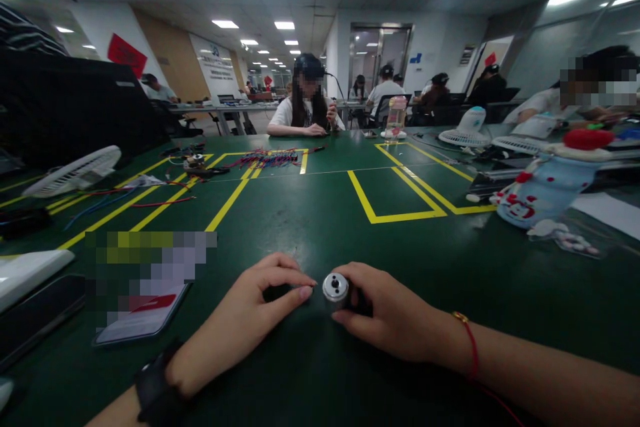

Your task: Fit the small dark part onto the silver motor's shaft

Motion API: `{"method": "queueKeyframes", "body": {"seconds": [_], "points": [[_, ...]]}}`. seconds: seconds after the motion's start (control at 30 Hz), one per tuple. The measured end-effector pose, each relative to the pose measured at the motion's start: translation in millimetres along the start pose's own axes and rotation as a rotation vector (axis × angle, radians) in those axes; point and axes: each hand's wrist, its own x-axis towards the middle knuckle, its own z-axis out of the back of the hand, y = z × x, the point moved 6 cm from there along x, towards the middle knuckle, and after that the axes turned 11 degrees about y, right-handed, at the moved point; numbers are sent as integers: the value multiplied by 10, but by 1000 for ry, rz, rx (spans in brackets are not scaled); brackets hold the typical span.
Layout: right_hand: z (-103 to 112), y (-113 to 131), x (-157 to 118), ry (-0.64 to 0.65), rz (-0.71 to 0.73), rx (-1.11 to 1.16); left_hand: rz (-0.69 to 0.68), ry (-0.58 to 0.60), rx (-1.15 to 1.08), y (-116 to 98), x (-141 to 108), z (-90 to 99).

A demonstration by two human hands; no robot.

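Note:
A small cylindrical electric motor (335,288) with a silvery end face is upright on the green table. My right hand (377,300) is wrapped around its right side, thumb in front and fingers behind. Just left of the motor, my left hand (267,293) has thumb and forefinger brought together in a pinch. Whatever lies between those fingertips is too small to make out. The fingertips are close to the motor but apart from it.
On the left lie a badge holder (145,320), a dark phone-like slab (40,320) and a white fan (75,170). Bundled wires (270,159) sit farther back. A light-blue cup (545,190) stands at right. Across the table (300,207) a person (307,103) is seated.

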Motion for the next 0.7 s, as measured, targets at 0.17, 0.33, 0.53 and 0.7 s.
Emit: {"method": "queueKeyframes", "body": {"seconds": [0.17, 0.33, 0.53, 0.7], "points": [[0, -19, 2, -3, -9, -4, -20, 111, 141, 87, 42, -78], [-2, -31, 12, 4, -13, -1, -21, 145, 229, 115, 51, -106], [-1, -30, -16, 2, -21, -3, -11, 173, 220, 78, 31, -94], [-2, -36, -13, -5, -16, -9, -16, 181, 211, 83, 41, -85]]}}
